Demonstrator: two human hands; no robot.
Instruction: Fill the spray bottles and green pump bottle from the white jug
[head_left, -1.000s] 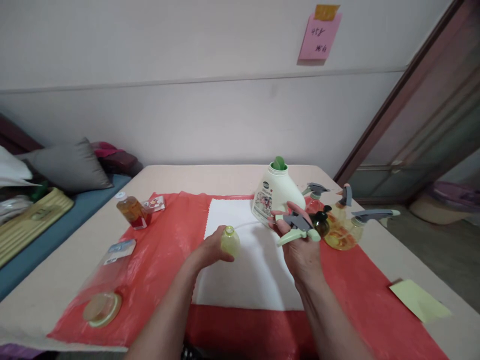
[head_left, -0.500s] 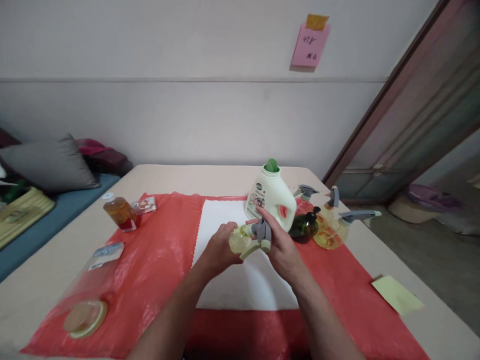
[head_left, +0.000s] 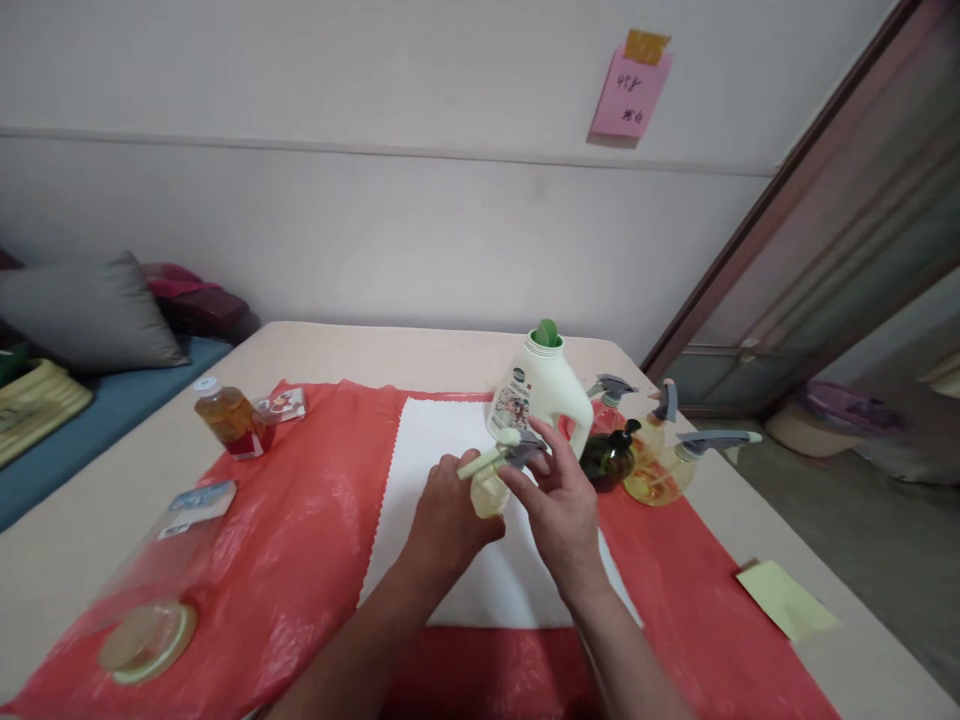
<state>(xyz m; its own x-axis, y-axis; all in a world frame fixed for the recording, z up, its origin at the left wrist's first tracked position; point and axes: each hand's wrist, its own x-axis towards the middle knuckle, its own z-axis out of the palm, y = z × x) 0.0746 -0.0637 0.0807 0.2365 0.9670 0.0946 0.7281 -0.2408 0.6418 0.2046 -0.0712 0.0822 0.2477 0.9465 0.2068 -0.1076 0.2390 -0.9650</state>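
Observation:
Over the white cloth [head_left: 480, 590], my left hand [head_left: 448, 515] wraps round the clear yellowish body of a small spray bottle [head_left: 489, 492]. Its grey and pale green spray head points toward the lower left. My right hand [head_left: 561, 490] has its thumb and fingers closed on the grey part of that head. Just beyond the hands stands a pale green detergent jug [head_left: 551, 385] with a green piece in its mouth. To its right are a dark green pump bottle [head_left: 609, 458] and several spray bottles, one of them yellow [head_left: 660, 475].
A red plastic sheet [head_left: 315, 540] lies under the cloth. On the left are a bottle of amber liquid [head_left: 231, 420], a small printed packet [head_left: 285, 404], a clear container with a label [head_left: 196, 505] and a round lid [head_left: 148, 643]. A yellow sticky note [head_left: 787, 600] lies at right.
The spray bottle has turned in my hands: its head now sits above the body with the nozzle to the left. My right hand has shifted its hold on the head. The view has tilted slightly.

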